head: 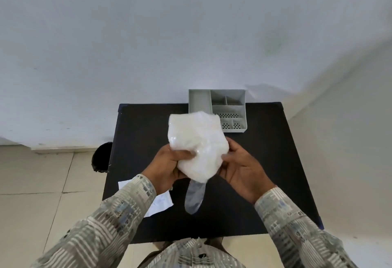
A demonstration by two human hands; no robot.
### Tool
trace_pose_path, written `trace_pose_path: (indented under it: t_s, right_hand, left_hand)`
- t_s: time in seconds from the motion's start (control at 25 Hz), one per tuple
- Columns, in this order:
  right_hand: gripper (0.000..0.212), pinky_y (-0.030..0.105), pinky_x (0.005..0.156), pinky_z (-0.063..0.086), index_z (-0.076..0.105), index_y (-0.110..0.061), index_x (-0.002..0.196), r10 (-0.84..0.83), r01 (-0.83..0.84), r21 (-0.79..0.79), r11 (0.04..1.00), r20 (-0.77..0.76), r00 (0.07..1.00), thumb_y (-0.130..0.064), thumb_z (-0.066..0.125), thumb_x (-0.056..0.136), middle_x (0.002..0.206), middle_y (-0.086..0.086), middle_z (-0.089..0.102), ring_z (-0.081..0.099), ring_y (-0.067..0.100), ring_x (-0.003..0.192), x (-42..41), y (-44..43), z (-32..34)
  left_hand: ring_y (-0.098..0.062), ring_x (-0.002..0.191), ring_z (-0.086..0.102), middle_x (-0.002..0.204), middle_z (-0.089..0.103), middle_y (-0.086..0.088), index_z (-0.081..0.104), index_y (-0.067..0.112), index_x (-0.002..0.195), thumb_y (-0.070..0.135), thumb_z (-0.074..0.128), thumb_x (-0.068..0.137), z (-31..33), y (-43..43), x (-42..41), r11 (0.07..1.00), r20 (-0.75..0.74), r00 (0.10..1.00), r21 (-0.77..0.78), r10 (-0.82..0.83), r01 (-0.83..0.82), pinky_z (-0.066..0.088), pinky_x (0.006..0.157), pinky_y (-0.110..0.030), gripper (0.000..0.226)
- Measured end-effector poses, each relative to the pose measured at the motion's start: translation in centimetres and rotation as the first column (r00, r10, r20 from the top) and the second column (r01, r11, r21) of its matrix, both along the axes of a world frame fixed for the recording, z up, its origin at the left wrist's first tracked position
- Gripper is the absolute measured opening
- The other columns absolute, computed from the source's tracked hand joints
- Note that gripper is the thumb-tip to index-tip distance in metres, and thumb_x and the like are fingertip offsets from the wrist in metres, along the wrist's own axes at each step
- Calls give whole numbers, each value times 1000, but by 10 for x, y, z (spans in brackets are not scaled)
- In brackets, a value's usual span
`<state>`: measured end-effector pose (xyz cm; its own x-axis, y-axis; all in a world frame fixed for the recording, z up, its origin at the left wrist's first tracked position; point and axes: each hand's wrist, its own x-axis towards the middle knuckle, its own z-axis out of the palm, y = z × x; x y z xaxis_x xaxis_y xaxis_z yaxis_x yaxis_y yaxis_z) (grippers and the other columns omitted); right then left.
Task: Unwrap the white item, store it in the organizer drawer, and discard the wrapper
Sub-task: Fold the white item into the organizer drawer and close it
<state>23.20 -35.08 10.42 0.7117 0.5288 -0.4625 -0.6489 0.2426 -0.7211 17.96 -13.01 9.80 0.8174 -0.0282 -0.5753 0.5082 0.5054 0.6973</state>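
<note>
A bulky white bundle in bubble wrap (198, 147) is held up above the black table (265, 172), between both hands. My left hand (167, 166) grips its left lower side with the thumb pressed into the wrap. My right hand (241, 166) holds its right side with the fingers curled on the edge. A translucent strip of the wrapper (194, 197) hangs down below the bundle. The white item itself is hidden inside the wrap. The grey organizer (229, 106) with several compartments stands at the table's far edge, partly covered by the bundle.
A white sheet of paper (159, 202) lies on the table's left front part, under my left forearm. A black bin (102, 157) stands on the tiled floor left of the table. A white wall rises right behind the table.
</note>
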Motion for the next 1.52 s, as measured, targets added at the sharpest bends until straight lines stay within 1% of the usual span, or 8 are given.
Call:
trace_pose_path:
  t_s: [0.08, 0.2, 0.28, 0.52, 0.68, 1.0, 1.24, 1.52]
  right_hand:
    - [59, 61, 111, 45, 53, -10, 149, 45, -37, 119, 992, -69, 997, 5, 46, 93, 146, 22, 63, 63, 41, 125, 8, -14, 12]
    - [61, 57, 107, 54, 58, -25, 144, 252, -179, -378, 908, 153, 955, -9, 77, 88, 133, 5, 74, 71, 30, 121, 14, -14, 11]
    - [86, 54, 106, 56, 55, -35, 143, 381, -224, -491, 842, 246, 891, -27, 98, 69, 135, -4, 72, 70, 21, 124, 11, -12, 12]
    - [59, 51, 92, 64, 61, -30, 139, 41, 20, -217, 976, 273, 961, -23, 85, 86, 128, -1, 76, 75, 24, 116, 21, -22, 36]
    - [33, 37, 79, 67, 74, -22, 123, -23, 106, -295, 950, 274, 961, -17, 80, 91, 113, 2, 82, 79, 23, 105, 30, -38, 45]
    - [48, 61, 115, 46, 62, -21, 143, 82, -62, 124, 990, -159, 984, -36, 66, 98, 141, 17, 69, 62, 41, 133, 19, -71, 29]
    - [40, 51, 84, 66, 67, -20, 133, 42, -43, -216, 975, -10, 999, -3, 68, 97, 124, 9, 78, 76, 34, 111, 6, -62, 13]
    - [40, 39, 66, 67, 69, -32, 124, 378, -222, -490, 843, 247, 892, -1, 62, 99, 117, 5, 77, 80, 24, 92, 10, -73, 17]
  left_hand:
    - [-37, 107, 78, 129, 76, -20, 70, 9, 133, 2, 69, 87, 14, -12, 9, 983, 23, 995, -161, 92, -87, 68, 81, -52, 47]
    - [-33, 97, 79, 120, 79, -18, 73, 9, 128, 3, 68, 83, 29, -30, 18, 941, 22, 986, -303, 163, -149, 69, 75, -42, 45]
    - [-32, 97, 78, 119, 78, -20, 71, 8, 131, 4, 68, 87, 32, -44, 20, 957, 64, 986, -258, 157, -135, 68, 73, -41, 44]
    - [-41, 104, 78, 125, 78, -18, 65, 19, 135, 1, 66, 97, 31, -75, 16, 983, 144, 979, 93, 142, -157, 64, 62, -41, 42]
    - [-37, 117, 75, 129, 77, -14, 64, 20, 137, 18, 70, 98, 36, -101, 11, 989, 137, 984, 72, 118, -129, 62, 93, -61, 40]
    - [-36, 103, 80, 121, 81, -16, 68, 17, 133, 6, 70, 98, 24, -131, 17, 924, 91, 925, 76, 368, -375, 67, 81, -50, 37]
    - [-26, 97, 82, 109, 85, -5, 73, 18, 123, 31, 78, 94, 20, -133, 8, 878, 32, 920, 286, 391, -384, 68, 74, -43, 32]
    - [-41, 100, 79, 105, 82, -18, 78, 9, 105, 10, 81, 88, 14, -66, 10, 809, 13, 927, 483, 376, -335, 63, 70, -42, 17]
